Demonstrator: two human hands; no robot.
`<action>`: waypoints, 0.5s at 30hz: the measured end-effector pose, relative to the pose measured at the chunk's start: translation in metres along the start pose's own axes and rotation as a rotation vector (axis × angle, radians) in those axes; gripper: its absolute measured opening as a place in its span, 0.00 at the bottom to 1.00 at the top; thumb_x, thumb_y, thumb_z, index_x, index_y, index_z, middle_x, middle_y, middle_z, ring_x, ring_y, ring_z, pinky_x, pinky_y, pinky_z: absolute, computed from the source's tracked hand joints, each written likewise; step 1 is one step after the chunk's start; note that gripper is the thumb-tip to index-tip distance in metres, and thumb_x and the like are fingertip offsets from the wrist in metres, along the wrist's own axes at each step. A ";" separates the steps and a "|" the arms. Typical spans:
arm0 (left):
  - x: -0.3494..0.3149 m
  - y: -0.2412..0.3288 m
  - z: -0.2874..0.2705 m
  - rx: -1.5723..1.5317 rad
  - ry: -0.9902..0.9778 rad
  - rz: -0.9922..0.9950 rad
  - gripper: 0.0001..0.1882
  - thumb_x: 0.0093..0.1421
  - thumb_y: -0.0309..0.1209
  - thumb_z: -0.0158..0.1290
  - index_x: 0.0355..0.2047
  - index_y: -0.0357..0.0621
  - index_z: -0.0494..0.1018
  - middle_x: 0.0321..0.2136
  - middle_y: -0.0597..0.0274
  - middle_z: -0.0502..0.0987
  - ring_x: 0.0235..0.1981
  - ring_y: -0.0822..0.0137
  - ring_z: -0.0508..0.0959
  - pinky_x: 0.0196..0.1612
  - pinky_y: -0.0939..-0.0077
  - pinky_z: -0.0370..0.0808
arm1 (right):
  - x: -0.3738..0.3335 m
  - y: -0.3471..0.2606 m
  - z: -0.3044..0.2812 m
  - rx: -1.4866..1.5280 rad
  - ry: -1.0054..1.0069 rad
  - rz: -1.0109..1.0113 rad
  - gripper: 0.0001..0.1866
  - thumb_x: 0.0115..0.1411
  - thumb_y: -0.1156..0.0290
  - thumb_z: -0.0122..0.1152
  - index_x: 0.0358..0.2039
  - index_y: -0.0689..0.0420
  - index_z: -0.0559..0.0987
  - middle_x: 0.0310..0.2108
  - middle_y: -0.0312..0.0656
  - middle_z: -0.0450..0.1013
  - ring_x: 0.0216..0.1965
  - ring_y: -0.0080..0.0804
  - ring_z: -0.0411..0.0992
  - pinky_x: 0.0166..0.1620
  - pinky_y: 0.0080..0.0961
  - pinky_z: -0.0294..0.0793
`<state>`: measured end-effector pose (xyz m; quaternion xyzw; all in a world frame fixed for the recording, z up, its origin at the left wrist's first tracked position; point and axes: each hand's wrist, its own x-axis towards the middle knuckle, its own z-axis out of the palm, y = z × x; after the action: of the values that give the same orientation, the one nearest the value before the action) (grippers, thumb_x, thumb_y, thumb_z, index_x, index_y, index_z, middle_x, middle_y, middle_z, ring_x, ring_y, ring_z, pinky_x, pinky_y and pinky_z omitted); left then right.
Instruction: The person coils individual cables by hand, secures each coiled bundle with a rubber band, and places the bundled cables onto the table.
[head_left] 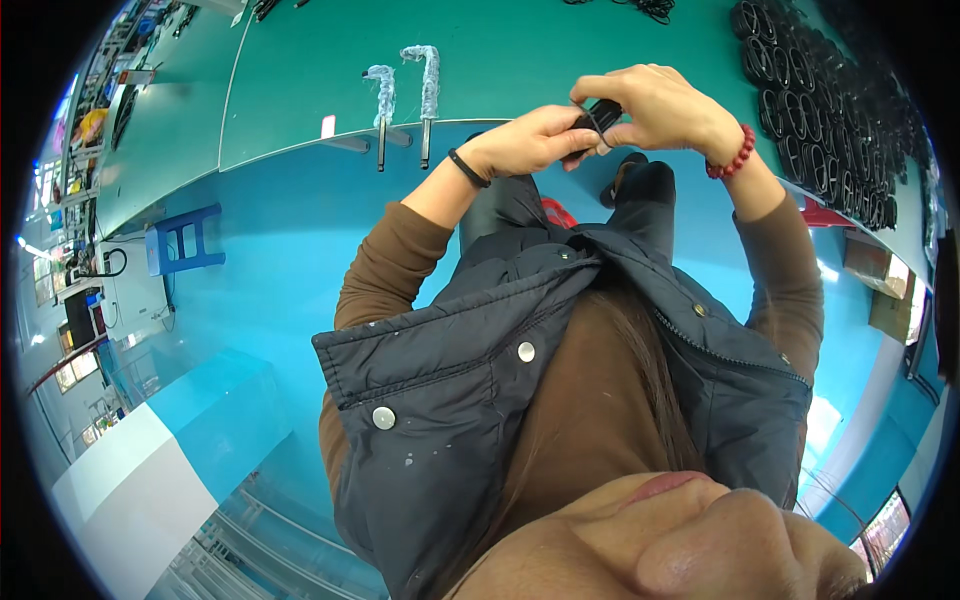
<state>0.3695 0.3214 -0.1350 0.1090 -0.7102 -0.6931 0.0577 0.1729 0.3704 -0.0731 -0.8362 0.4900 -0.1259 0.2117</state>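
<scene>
Black bundle (pixel 599 116), upper centre of the frame: the fingers of the left hand (pixel 538 138) and right hand (pixel 665 106) both grip it, near the edge of the green table (pixel 540 50). Left of the hands, two wrapped rods (pixel 429 85) overhang that edge; coiled cables (pixel 797 130) crowd the upper right.

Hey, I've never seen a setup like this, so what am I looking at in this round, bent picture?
There's no machine: a fisheye camera worn on the person's head looks down, bending straight edges, so you see the wearer's own body from above. The bare left hand and right hand together hold a small black bundle, perhaps coiled cable, near the edge of a green table. To the left, two rods with pale wrapping jut past that edge; many coiled black cables lie at the right.
</scene>
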 end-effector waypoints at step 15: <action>-0.004 0.004 0.006 -0.688 0.157 0.261 0.13 0.66 0.36 0.42 0.34 0.38 0.68 0.30 0.62 0.69 0.30 0.71 0.69 0.33 0.77 0.69 | -0.001 0.008 0.044 1.288 0.546 0.222 0.21 0.65 0.59 0.46 0.50 0.62 0.69 0.43 0.47 0.72 0.33 0.27 0.75 0.35 0.21 0.74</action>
<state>0.3714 0.3285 -0.1312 0.0448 -0.4372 -0.8675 0.2330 0.1847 0.3783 -0.1160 -0.4281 0.4361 -0.5736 0.5454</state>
